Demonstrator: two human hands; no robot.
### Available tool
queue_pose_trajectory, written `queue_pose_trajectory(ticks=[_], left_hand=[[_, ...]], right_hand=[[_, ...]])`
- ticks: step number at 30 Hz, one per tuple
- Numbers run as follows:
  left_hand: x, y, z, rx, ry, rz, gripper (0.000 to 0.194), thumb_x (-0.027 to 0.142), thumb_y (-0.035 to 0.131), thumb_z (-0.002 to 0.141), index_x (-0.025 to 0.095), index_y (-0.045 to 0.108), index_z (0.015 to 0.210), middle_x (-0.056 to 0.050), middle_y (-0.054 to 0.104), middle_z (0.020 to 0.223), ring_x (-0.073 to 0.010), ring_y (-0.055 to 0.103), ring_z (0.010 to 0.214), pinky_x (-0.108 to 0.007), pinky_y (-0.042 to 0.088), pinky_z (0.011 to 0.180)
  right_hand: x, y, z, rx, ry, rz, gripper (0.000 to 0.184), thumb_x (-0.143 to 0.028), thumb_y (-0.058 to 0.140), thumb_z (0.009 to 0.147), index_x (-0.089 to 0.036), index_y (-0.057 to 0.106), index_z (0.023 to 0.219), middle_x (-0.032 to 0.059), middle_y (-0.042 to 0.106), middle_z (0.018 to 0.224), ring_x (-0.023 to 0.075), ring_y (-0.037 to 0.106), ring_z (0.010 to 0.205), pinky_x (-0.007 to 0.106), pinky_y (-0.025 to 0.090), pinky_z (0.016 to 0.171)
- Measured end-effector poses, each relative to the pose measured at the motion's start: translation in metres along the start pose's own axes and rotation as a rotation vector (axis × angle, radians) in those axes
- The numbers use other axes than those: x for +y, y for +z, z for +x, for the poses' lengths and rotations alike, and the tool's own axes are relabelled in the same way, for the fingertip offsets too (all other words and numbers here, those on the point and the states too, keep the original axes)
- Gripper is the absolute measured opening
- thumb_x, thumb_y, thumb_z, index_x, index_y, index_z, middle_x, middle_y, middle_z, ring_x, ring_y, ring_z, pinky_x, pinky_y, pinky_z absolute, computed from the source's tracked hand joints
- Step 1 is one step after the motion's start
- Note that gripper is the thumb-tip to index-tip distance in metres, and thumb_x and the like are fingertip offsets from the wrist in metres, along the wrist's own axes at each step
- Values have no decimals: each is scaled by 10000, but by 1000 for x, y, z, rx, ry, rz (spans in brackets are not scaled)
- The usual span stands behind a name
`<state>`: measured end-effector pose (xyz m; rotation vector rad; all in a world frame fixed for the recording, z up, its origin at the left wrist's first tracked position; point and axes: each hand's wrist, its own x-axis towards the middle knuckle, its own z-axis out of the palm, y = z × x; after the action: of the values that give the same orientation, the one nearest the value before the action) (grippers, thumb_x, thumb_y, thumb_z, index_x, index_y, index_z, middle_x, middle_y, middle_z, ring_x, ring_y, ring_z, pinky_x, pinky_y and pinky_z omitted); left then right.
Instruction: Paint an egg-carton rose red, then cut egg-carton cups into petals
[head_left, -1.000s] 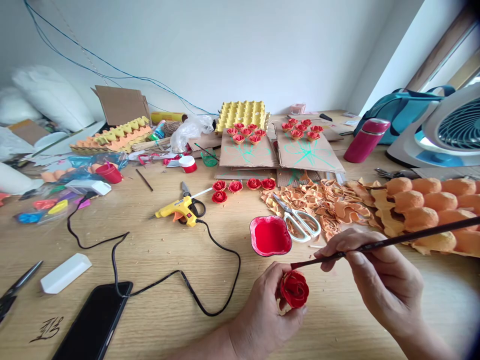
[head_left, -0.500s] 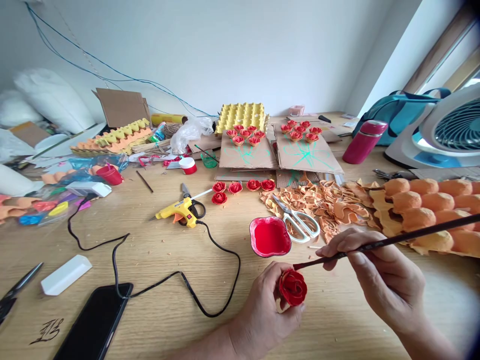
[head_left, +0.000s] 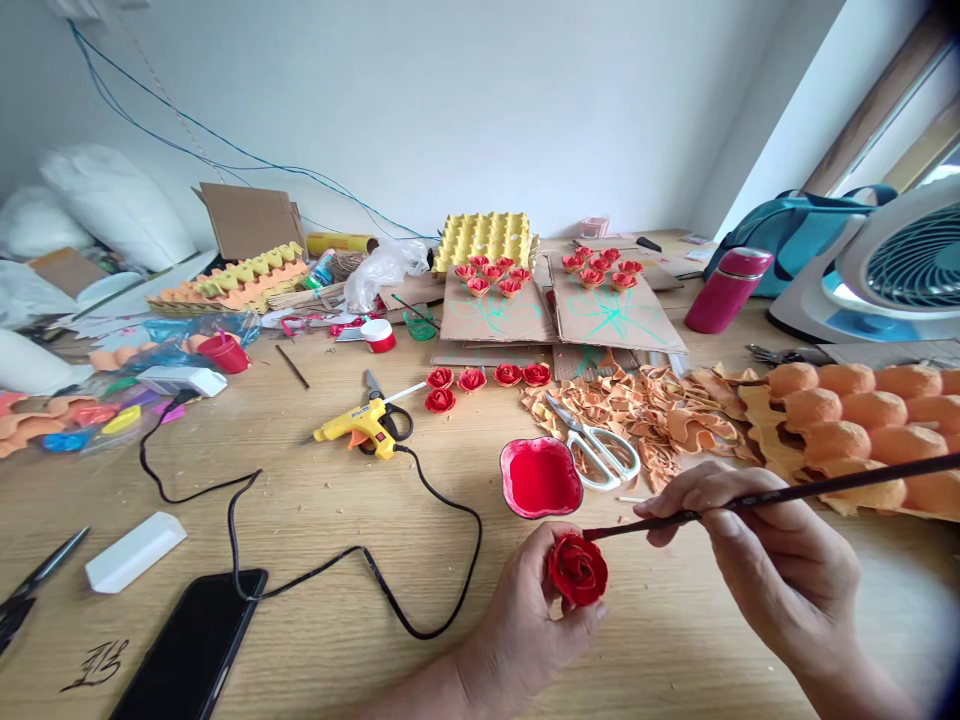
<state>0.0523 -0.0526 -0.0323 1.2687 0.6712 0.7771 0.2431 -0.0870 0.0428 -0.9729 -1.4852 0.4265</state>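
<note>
My left hand (head_left: 525,625) is closed around a small red paper rose (head_left: 577,568), holding it just above the wooden table (head_left: 315,560). My right hand (head_left: 765,560) pinches a long thin paintbrush (head_left: 787,492), whose red tip touches the top of the rose. A little cup of red paint (head_left: 540,478) stands just beyond the rose. White-handled scissors (head_left: 600,450) lie to the right of the cup on a heap of orange egg-carton scraps (head_left: 660,410).
A yellow glue gun (head_left: 360,425) with a black cord (head_left: 360,555) lies centre-left, near a black phone (head_left: 191,650). Several finished red roses (head_left: 487,377) sit ahead, more on cardboard sheets (head_left: 615,315). Orange egg tray (head_left: 862,420), fan (head_left: 892,265) and pink bottle (head_left: 724,290) are at right.
My left hand has turned the rose a little and shifted it slightly left; the brush tip stays on it. The view has tilted a bit.
</note>
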Motion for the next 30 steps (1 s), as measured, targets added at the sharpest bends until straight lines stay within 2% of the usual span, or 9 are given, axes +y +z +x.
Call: queue_pose_trajectory(ticks=[2,6,8,13,21,25,30], left_hand=[[3,1,0,8,-12,-38,434,77,672,676,178,543,1077,-27,569,992,-127,550,864,-222,492,780],[10,2,2,0,-33,-64,399,77,666,664,175,552,1034,-23,561,976,-120,533,852,-223,487,785],[10,1,2,-13,-20,-54,383,73,661,668,175,551,1020,-19,563,962,-118,531,844,-219,480,778],[5,0,0,-11,11,18,420,69,677,664,183,527,1040,-8,558,923,-112,506,793,-201,461,695],[5,1,-1,-38,-17,129,528,16,678,629,197,528,1102,-39,562,1020,-140,534,863,-216,487,718],[4,-1,-3,-55,-11,200,559,27,701,636,203,531,1138,-60,582,1073,-170,558,930,-234,507,743],[3,-1,-3,-76,-13,217,559,35,689,646,208,523,1151,-67,589,1097,-183,573,945,-259,532,756]], right_hand=[[0,1,1,-20,1,17,173,-118,482,964,-210,624,999,58,677,901,172,689,714,327,612,679],[4,-3,2,-37,46,42,140,-160,505,966,-211,633,985,57,666,880,188,690,716,312,600,597],[6,-5,2,-3,62,35,127,-174,511,968,-204,635,978,56,667,876,187,693,711,304,594,588],[12,0,-1,105,119,9,138,-180,497,986,-221,614,1047,45,696,948,170,710,713,321,611,693],[21,13,-2,-105,46,-345,177,-217,472,998,-223,618,1098,63,716,963,174,727,815,268,585,723],[23,16,-3,-170,11,-407,203,-198,452,999,-225,592,1144,79,725,970,188,722,873,278,583,734],[25,19,-5,-187,-33,-436,131,-148,482,981,-226,580,1017,81,730,963,172,715,832,276,577,722]])
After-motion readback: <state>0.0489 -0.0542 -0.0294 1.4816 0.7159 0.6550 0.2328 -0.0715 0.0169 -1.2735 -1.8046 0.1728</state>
